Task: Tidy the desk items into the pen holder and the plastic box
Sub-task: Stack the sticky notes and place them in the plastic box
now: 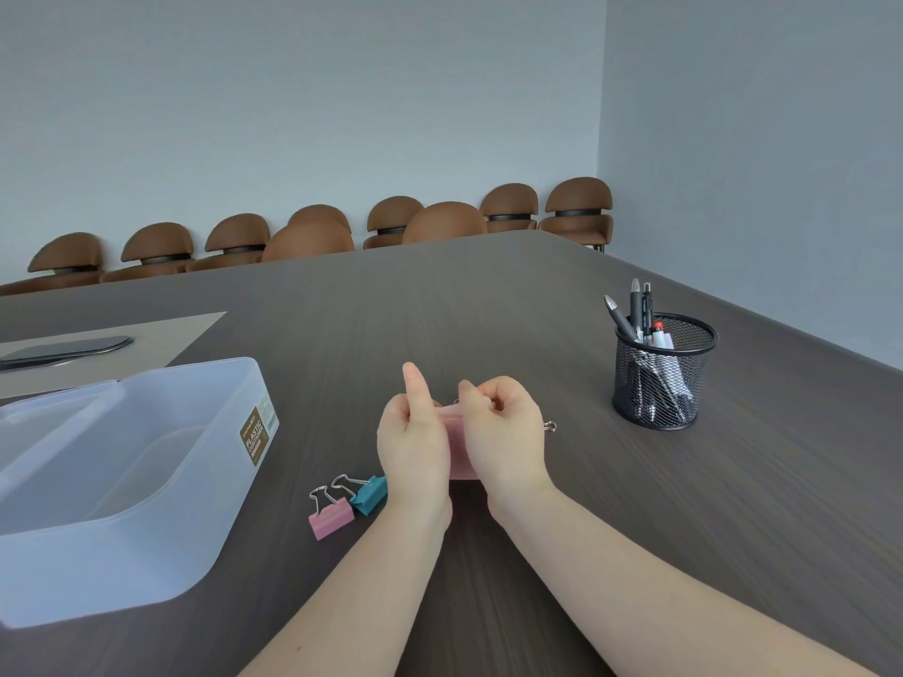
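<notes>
My left hand (415, 444) and my right hand (503, 432) both grip a large pink binder clip (458, 447) held between them above the desk; most of it is hidden by the fingers, and a wire handle (549, 426) sticks out to the right. A small pink binder clip (331, 517) and a teal binder clip (370, 493) lie on the desk just left of my left wrist. The translucent plastic box (161, 544) stands open at the left. The black mesh pen holder (662, 371) at the right holds several pens.
A dark flat device (63, 351) lies on a beige mat (161, 334) at the far left. Several brown chairs (391, 222) line the wall behind the dark wooden desk (684, 505).
</notes>
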Tool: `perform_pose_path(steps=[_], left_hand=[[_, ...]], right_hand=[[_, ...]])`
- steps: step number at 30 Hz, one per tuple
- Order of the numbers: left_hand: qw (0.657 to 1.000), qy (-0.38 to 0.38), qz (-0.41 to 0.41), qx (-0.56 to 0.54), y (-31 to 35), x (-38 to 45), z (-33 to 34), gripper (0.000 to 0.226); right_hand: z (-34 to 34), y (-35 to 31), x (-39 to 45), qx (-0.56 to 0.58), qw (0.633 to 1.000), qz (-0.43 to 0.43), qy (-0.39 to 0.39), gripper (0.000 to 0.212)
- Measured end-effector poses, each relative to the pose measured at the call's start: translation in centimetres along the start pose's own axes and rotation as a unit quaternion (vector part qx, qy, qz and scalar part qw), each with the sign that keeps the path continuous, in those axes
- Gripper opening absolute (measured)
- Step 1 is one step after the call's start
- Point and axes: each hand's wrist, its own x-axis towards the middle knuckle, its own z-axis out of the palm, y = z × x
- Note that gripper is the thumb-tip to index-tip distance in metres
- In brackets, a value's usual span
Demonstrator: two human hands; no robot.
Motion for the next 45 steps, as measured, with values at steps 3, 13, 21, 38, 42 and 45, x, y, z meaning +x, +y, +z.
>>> perform_pose_path(steps=[3, 13, 21, 38, 42, 45], left_hand=[[1.000, -0.008, 0.003, 0.015, 0.4, -0.2, 0.0, 0.060], [0.995, -0.057, -0.026, 0.077, 0.0, -0.2, 0.1, 0.059], [0.996, -0.086, -0.036, 0.014, -0.1, -0.6, 0.1, 0.066], [0.969, -0.197, -0.091, 0.122, 1.5, 0.1, -1.8, 0.039], [0.973, -0.186, -0.082, 0.114, 0.9, 0.4, -1.6, 0.043], [0.975, -0.165, -0.093, 0.116, 0.5, 1.0, -1.5, 0.043]], right_hand=[[-0.5, 0.0, 0.7, -0.003, 0.999, -0.025, 0.042, 0.029], [-0.5, 0.3, 0.8, -0.007, 1.000, -0.017, 0.018, 0.017], [-0.4, 0.4, 0.9, 0.000, 0.999, -0.047, -0.017, 0.032], [-1.5, -0.2, 0.7, 0.086, 0.995, 0.025, -0.048, 0.019], [-1.8, 0.2, 0.7, 0.064, 0.997, -0.016, -0.043, 0.037], [-1.9, 0.3, 0.8, 0.107, 0.993, -0.001, -0.050, 0.034]])
